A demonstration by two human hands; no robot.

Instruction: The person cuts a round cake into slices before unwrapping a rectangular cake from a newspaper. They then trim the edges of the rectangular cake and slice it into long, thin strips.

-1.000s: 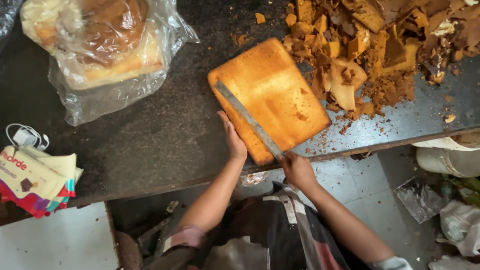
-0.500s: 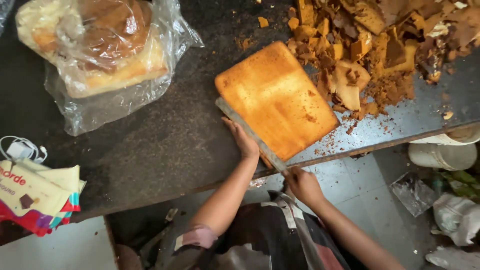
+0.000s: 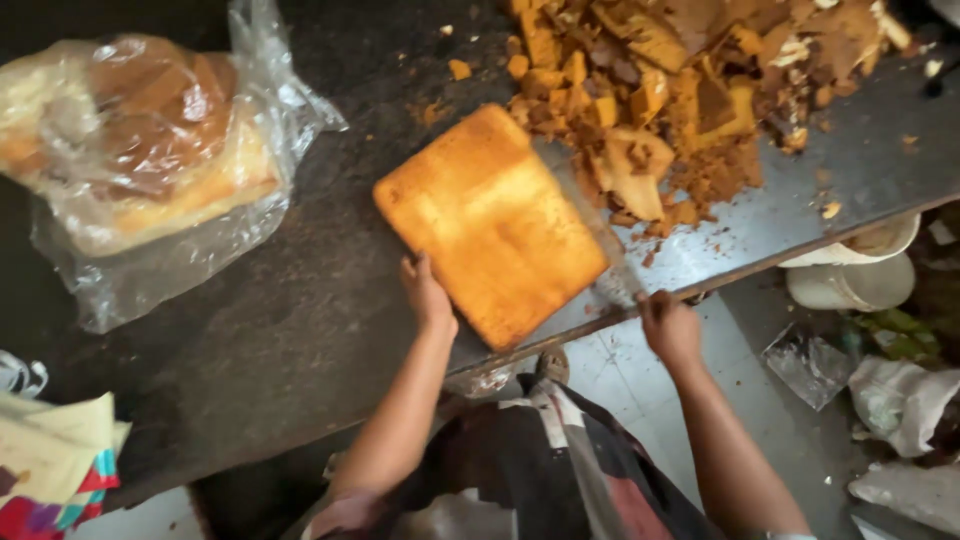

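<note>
Two hands engaged: left hand [image 3: 425,295] rests open against the cake [image 3: 490,225]; right hand [image 3: 668,325] grips the knife [image 3: 600,245]. Advise level blade, long strokes along the right edge.

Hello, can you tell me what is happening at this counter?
A person stands at a dark counter with a golden-brown slab of cake in front of them. The left hand steadies the slab at its near left edge. The right hand holds a long knife laid along the slab's right side. Beyond it lies a pile of brown cake trimmings. To the left sits more cake in a clear plastic bag.
</note>
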